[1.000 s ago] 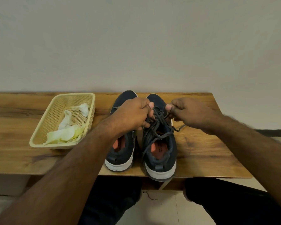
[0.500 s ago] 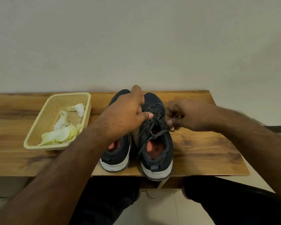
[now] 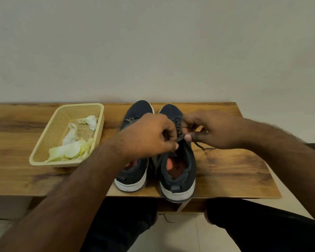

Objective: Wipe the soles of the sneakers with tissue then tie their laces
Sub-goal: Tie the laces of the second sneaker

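Observation:
Two dark navy sneakers with white soles stand side by side on the wooden bench, toes toward the wall: the left sneaker (image 3: pixel 135 171) and the right sneaker (image 3: pixel 178 166). Both hands meet over the right sneaker's tongue. My left hand (image 3: pixel 149 135) pinches the dark lace (image 3: pixel 180 138) with curled fingers. My right hand (image 3: pixel 211 130) pinches the same lace from the right side. A loose lace end (image 3: pixel 200 146) trails onto the bench right of the shoe. My left forearm covers part of the left sneaker.
A cream plastic basket (image 3: pixel 44 153) holding crumpled tissues (image 3: pixel 71 142) sits on the bench (image 3: pixel 235 170) to the left of the shoes. A plain wall rises behind. My dark-trousered knees are below the bench's front edge.
Both hands have come closer together over the right sneaker's laces. My left hand's fingers have dropped from above the shoe to pinch the lace. The lace loops look drawn tighter.

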